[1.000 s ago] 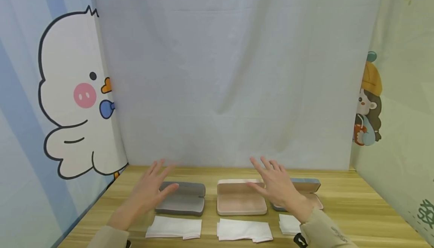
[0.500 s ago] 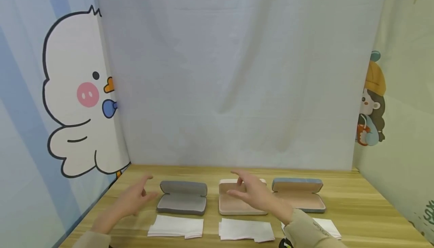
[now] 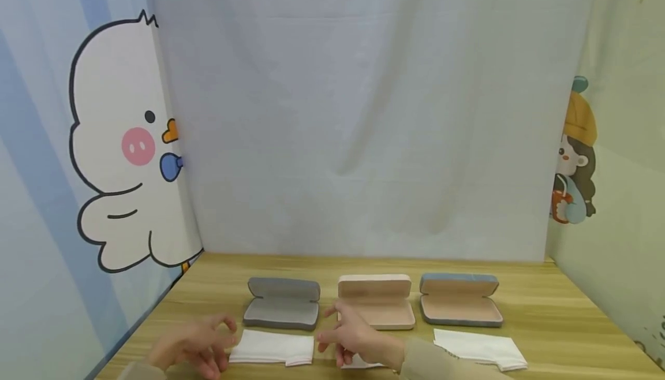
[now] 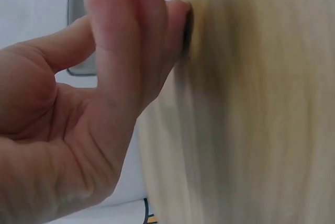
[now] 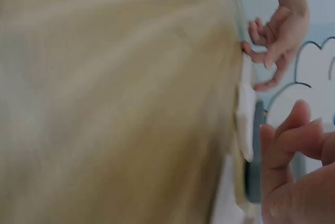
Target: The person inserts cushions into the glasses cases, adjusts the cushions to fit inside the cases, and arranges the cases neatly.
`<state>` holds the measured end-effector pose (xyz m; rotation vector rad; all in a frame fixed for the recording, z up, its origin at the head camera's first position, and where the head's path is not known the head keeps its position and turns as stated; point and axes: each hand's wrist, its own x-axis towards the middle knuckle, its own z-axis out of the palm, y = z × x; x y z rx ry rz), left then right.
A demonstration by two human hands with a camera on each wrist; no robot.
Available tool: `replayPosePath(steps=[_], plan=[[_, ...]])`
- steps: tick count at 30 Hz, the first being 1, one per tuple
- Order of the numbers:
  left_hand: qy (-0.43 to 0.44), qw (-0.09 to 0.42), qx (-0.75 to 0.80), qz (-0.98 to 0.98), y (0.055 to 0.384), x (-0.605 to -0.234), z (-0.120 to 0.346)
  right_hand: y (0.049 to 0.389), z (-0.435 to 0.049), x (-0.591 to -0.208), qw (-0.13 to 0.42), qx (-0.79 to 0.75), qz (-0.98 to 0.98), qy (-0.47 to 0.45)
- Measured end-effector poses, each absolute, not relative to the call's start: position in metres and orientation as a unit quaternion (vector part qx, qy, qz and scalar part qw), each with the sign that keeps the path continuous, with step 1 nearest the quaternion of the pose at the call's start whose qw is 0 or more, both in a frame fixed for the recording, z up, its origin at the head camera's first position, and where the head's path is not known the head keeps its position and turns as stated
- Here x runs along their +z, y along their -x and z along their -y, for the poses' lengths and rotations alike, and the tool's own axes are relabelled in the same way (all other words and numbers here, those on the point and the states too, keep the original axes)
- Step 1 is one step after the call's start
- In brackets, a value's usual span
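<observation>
Left hand (image 3: pixel 200 341), right hand (image 3: pixel 357 334) lowering toward near edge of tabletop (image 3: pixel 550 328); fingers apart, holding nothing. Leftmost cloth (image 3: pixel 272 346) lying between them, seemingly coming within reach.

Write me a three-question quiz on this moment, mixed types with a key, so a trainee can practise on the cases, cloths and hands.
1. Count: how many white cloths lie on the near side of the open cases?
2. True or false: the blue case is the middle one of the row.
3. Choose: which cloth does the right hand partly hide in the head view?
A) the left one
B) the middle one
C) the right one

Key:
1. Three.
2. False; the blue case is at the right end.
3. B, the middle cloth.
</observation>
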<state>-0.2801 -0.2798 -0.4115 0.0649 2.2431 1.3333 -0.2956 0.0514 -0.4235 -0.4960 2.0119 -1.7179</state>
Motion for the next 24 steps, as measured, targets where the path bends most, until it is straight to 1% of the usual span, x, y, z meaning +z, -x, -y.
replayPosePath(steps=[2,5,9,15,18,24], plan=[[-0.024,0.263,0.505,-0.822,0.28,-0.416,0.279,0.291,-0.043,-0.43,0.243,-0.633,-0.719,0.154],[-0.03,0.25,0.517,-0.818,0.279,-0.421,0.276,0.285,-0.034,-0.438,0.251,-0.64,-0.716,0.122],[-0.022,0.229,0.513,-0.827,0.278,-0.425,0.271,0.283,-0.026,-0.445,0.24,-0.644,-0.72,0.098],[-0.005,0.195,0.503,-0.842,0.276,-0.426,0.262,0.284,-0.02,-0.447,0.223,-0.645,-0.725,0.095],[0.003,0.167,0.486,-0.858,0.274,-0.427,0.254,0.284,-0.017,-0.448,0.21,-0.641,-0.732,0.098],[0.051,0.108,0.426,-0.897,0.276,-0.429,0.239,0.284,-0.013,-0.449,0.184,-0.624,-0.751,0.114]])
